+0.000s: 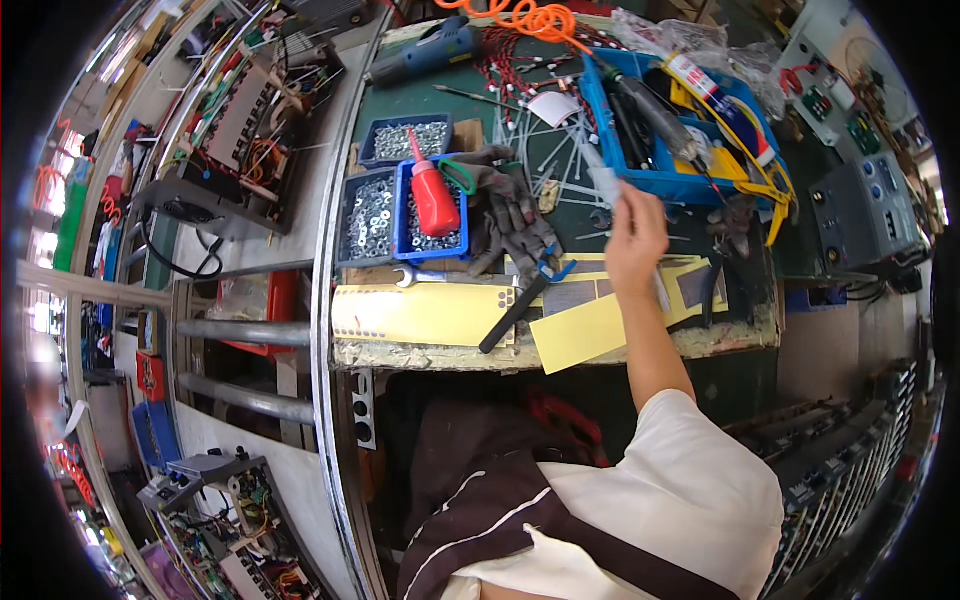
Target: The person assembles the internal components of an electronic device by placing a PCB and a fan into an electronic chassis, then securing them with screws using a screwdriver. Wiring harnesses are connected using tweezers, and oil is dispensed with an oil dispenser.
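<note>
My right hand (pixel 637 240) is over the right part of the workbench, just in front of a blue tool bin (pixel 640 184). Its fingers are closed on a pale narrow thing (pixel 604 185), whose kind is blurred. Below the wrist and forearm lie yellow label sheets (pixel 577 327). White cable ties (pixel 565 165) are scattered left of the hand, with an open-ended wrench (pixel 600 218) close by. Grey work gloves (pixel 515 215) rest further left. My left hand is out of view.
Small bins of nuts and screws (pixel 368 215) hold a red squeeze bottle (pixel 435 200). A blue power tool (pixel 428 50) and an orange coiled hose (pixel 530 18) are at the back. Pliers and a sealant tube (pixel 715 95) fill the tool bin. A metal roller rack (pixel 245 332) adjoins the left.
</note>
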`<state>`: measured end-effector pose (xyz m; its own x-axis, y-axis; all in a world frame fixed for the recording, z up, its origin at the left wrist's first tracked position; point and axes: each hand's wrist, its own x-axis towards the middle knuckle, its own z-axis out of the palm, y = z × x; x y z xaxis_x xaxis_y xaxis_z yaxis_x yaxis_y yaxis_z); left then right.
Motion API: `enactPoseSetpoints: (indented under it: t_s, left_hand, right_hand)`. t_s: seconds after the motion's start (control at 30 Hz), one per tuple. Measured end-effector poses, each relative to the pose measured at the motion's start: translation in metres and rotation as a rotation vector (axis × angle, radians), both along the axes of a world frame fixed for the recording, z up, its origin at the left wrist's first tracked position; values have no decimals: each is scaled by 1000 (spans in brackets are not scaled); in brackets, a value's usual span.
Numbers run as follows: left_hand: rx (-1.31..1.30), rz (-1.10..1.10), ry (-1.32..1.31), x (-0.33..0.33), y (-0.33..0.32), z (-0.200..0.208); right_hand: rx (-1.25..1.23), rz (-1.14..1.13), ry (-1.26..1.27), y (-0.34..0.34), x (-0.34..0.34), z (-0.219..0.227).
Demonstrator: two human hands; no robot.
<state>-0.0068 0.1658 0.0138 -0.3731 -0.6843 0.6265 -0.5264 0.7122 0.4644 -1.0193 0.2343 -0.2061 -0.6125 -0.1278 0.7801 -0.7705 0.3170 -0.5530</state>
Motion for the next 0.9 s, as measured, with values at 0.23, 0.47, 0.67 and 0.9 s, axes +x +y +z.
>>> enactPoseSetpoints:
  t_s: [0.23, 0.47, 0.67, 0.9]
  left_hand:
    - [-64, 1094, -654, -106, -10, -5]
    - [36, 1578, -928, -87, -3, -16]
    - [172, 1656, -861, -90, -2, -16]
    - [230, 1698, -867, -89, -7, -17]
  right_hand:
    - [291, -30, 129, -4, 1, 3]
    - [495, 162, -66, -12, 16, 9]
    - [734, 400, -33, -68, 44, 48]
    - [630, 459, -170, -85, 14, 3]
